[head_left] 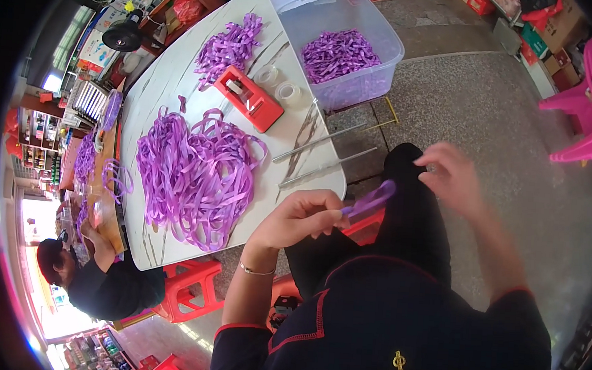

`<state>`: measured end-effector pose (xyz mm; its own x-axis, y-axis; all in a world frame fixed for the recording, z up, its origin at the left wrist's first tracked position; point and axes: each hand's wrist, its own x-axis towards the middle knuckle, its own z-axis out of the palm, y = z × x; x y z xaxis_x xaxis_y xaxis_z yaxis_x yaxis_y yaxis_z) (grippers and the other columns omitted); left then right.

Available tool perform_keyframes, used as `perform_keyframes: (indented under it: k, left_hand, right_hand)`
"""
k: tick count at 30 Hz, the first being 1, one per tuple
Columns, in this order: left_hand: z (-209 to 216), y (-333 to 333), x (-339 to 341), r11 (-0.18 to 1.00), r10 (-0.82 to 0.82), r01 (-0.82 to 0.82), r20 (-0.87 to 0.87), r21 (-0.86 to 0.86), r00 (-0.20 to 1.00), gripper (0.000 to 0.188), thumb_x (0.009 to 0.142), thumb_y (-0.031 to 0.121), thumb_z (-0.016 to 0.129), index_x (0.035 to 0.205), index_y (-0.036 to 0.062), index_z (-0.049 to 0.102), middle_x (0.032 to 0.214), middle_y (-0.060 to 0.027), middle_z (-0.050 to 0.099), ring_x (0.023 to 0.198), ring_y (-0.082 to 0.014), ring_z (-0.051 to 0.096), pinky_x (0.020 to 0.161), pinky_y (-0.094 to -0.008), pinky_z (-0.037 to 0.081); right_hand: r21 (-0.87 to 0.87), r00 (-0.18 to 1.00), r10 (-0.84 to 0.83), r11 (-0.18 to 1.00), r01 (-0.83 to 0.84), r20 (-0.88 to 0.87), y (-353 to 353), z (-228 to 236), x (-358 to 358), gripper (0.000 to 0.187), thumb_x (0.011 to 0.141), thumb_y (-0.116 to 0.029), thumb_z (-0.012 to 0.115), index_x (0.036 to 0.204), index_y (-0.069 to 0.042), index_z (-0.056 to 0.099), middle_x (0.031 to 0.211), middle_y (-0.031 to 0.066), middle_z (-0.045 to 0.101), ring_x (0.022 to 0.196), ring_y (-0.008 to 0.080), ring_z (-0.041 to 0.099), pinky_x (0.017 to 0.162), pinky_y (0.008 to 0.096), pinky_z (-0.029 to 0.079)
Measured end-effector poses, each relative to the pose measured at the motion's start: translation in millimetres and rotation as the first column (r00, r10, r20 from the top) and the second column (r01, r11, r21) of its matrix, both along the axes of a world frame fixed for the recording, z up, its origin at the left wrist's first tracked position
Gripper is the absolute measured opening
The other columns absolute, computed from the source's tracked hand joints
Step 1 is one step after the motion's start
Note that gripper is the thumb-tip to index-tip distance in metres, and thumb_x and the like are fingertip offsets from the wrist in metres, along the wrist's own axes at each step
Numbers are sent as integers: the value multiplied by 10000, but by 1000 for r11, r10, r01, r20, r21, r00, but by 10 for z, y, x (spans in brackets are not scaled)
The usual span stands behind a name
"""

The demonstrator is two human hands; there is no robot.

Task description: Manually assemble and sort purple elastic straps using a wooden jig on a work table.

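Note:
A short looped piece of purple ribbon is pinched in my left hand, over my lap beside the table's edge. My right hand hovers apart from the ribbon, above my knee, its fingers curled and smeared by motion. To the left of my left hand, a big heap of long purple ribbons covers part of the white marble-patterned table. Two thin metal rods stick out over the table's edge. Behind them stands a red tape dispenser with small clear round containers next to it.
A smaller purple ribbon pile lies at the table's far end. Beside the table, a clear plastic bin holds many purple loops. Pink chairs stand at right. Another person sits on the left near a red stool.

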<state>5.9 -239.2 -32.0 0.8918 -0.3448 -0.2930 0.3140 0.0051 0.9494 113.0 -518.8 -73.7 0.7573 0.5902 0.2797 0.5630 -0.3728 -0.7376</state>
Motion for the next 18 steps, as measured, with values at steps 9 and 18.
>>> perform_keyframes:
  k: [9,18]
  left_hand:
    - [21,-61,135,986,-166,166,-3,-32,986,162,887,121,524,767,24,573,752,-11,595,620,-35,503,501,-159,378]
    - [-4,-45,184,980,-196,196,10,-7,980,157,875,130,539,772,17,574,724,-4,590,596,-33,489,499,-159,374]
  right_hand:
    - [418,557,565,825,-380,-609,643,93,-148,311,916,-307,484,909,-13,584,879,35,584,814,107,537,758,257,415]
    - [502,303,596,797,-336,-743,633,110,-116,219,878,-229,573,861,-12,596,800,13,603,707,61,551,665,213,451]
